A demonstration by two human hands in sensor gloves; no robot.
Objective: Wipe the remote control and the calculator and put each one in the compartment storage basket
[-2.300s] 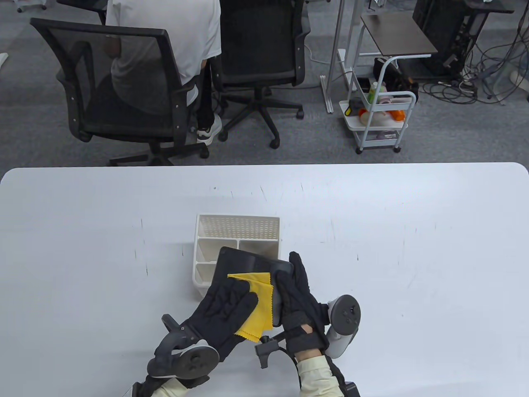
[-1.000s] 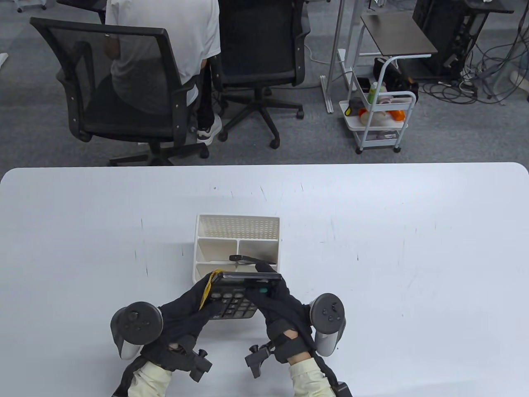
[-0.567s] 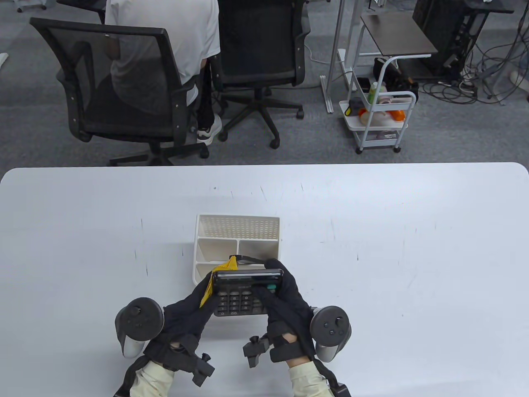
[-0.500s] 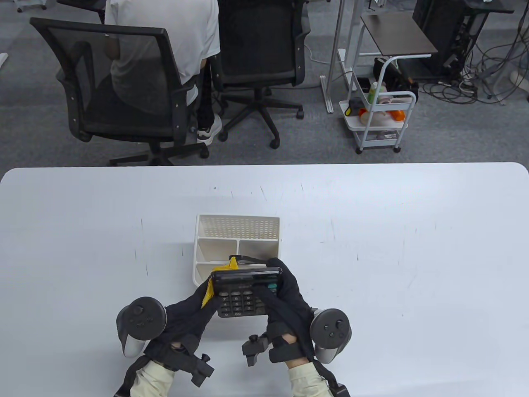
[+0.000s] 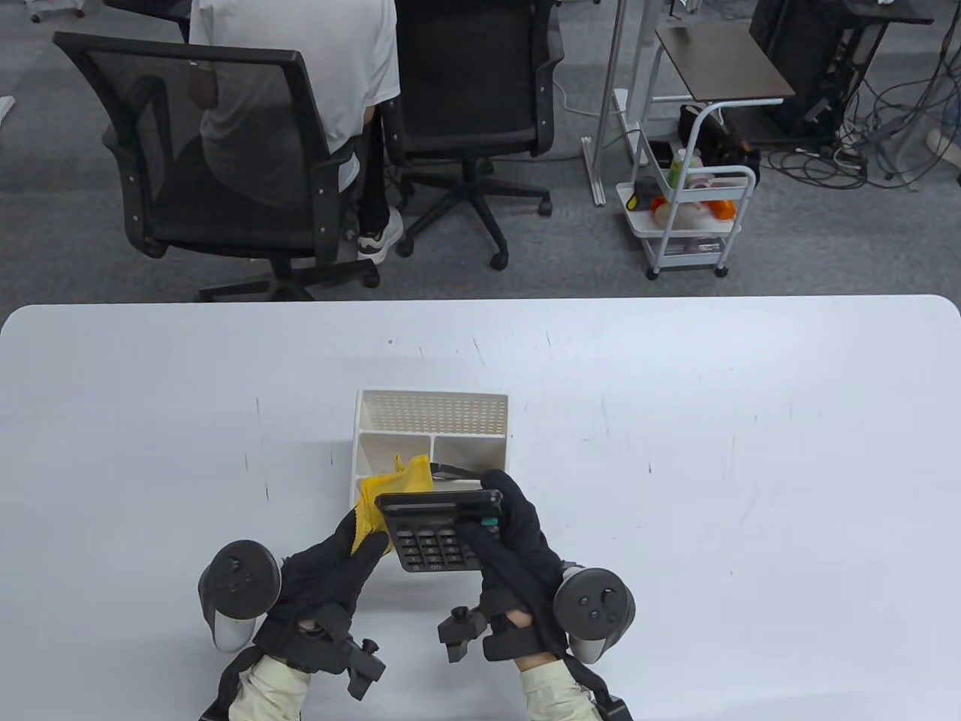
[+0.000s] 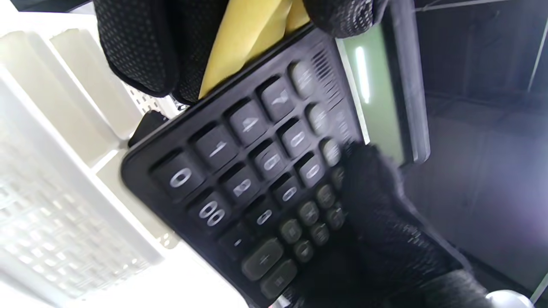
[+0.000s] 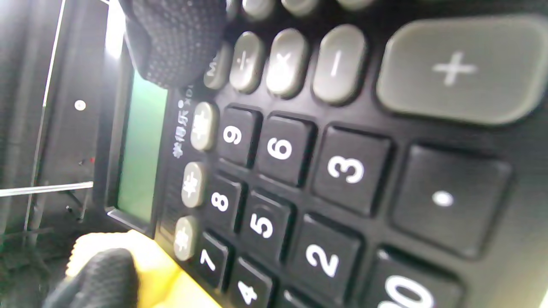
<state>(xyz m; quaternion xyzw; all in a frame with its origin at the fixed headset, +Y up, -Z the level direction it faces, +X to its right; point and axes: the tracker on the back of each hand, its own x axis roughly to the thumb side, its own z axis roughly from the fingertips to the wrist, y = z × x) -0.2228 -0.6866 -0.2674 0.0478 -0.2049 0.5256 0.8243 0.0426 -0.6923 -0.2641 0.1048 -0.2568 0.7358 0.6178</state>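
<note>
One calculator (image 5: 439,529) is held keys-up between two gloved hands, just in front of the one white compartment basket (image 5: 432,420). The right hand (image 5: 518,548) grips its right side, thumb across the keys. The left hand (image 5: 338,559) pinches one yellow cloth (image 5: 390,488) against its left edge. A dark object (image 5: 450,472) in the basket is possibly the remote. The white table (image 5: 713,451) is scuffed; beyond stand two office chairs, one occupied, and one white cart
</note>
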